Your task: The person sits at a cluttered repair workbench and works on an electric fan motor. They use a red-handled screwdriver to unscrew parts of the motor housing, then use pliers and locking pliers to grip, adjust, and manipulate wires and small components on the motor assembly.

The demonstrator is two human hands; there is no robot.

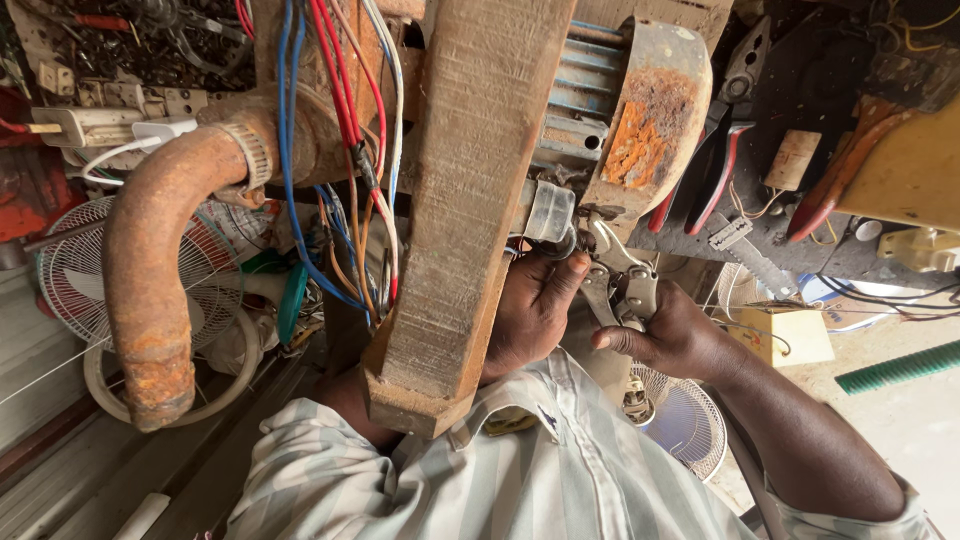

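A pair of metal pliers (618, 280) sat at the middle of the view, just below the rusted end cap of an electric motor (640, 110). The right hand (672, 335) was closed around the handles of the pliers, fingers wrapped over them, with the nose of the tool pointing up at a small clear plastic cover (549, 212) on the motor's side. The left hand (535, 310) lay just beside it, partly hidden behind a worn wooden beam (465, 190); its thumb and fingertips reached up to the dark part under the plastic cover, but whether they pinched anything could not be told. The two hands were almost touching.

The beam ran from the top of the view down toward the person's striped shirt (520, 470). Left of the beam hung a bundle of red, blue and white wires (345, 140), and further left curved a thick rusty pipe (150, 270). A white fan guard (80, 270) stood behind the pipe. Right of the motor, red-handled pliers (715, 165) rested on a dark, cluttered board, with a small yellow box (790, 335) below them and a green ribbed hose (900, 367) near the right edge.
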